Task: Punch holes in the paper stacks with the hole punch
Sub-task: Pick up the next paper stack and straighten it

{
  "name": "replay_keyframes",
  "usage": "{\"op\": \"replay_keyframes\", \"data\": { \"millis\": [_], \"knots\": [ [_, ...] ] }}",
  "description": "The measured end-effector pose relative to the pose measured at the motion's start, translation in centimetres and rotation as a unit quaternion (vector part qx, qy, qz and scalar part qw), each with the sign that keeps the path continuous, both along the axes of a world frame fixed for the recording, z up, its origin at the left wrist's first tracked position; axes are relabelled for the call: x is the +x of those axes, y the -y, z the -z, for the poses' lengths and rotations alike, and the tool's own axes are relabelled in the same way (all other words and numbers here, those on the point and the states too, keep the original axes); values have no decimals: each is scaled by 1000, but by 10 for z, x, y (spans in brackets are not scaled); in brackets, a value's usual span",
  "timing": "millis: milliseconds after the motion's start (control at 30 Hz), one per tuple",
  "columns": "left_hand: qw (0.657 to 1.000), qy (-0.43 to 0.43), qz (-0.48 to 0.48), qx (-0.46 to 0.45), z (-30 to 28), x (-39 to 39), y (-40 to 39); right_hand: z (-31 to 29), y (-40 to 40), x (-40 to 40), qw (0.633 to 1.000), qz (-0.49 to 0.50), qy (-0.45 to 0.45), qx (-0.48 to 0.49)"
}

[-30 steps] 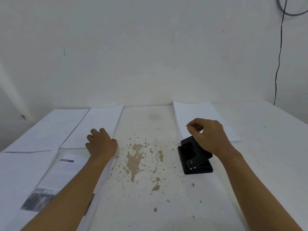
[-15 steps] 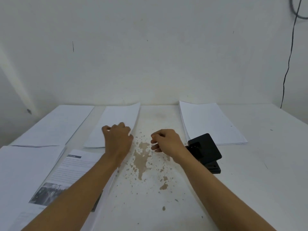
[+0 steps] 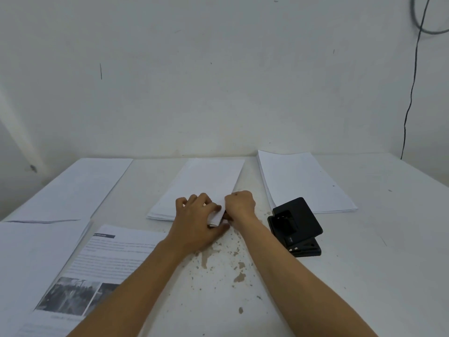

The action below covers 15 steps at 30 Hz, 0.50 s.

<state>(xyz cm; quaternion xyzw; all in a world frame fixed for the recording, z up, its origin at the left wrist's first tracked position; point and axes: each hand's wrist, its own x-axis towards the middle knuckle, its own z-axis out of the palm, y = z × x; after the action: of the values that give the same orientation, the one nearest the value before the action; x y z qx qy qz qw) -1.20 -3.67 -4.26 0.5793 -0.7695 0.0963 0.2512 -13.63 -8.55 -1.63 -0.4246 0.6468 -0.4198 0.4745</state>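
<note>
The middle paper stack (image 3: 206, 183) lies left of the hole punch (image 3: 295, 226). Another paper stack (image 3: 303, 181) lies behind the hole punch. A printed page (image 3: 102, 263) lies far left of it.

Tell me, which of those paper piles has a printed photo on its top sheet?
The printed stack nearest the camera on the left, beside the left forearm: it shows text and dark photos. The other stacks look blank white or too faint to read.
</note>
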Motion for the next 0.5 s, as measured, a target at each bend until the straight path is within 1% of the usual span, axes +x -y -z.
{"op": "replay_keyframes", "data": {
  "millis": [100,133,200,233,300,333,367,400,433,500],
  "knots": [
    [997,-79,-8,8,-7,11,0,1,-1,-2,999,-29,-1,-14],
    [994,-109,-31,-4,-11,15,1,2,-1,-4,999,-37,5,-11],
    [979,-163,-123,-17,-18,25,8,3,0,-7,999,-51,10,-3],
    [964,-190,-186,17,-22,31,13,4,1,-9,998,-55,4,2],
    [913,-237,-293,159,-30,42,20,6,2,-15,998,-56,-8,18],
    [888,-241,-316,230,-31,46,22,7,2,-16,998,-53,-8,26],
    [877,-225,-320,280,-30,49,24,8,3,-17,998,-50,-4,30],
    [877,-200,-312,304,-28,50,25,9,3,-17,998,-46,-5,31],
    [884,-183,-301,308,-27,51,25,9,3,-15,999,-42,-11,29],
    [894,-180,-283,297,-24,52,25,8,3,-11,998,-46,-34,14]
  ]
}}
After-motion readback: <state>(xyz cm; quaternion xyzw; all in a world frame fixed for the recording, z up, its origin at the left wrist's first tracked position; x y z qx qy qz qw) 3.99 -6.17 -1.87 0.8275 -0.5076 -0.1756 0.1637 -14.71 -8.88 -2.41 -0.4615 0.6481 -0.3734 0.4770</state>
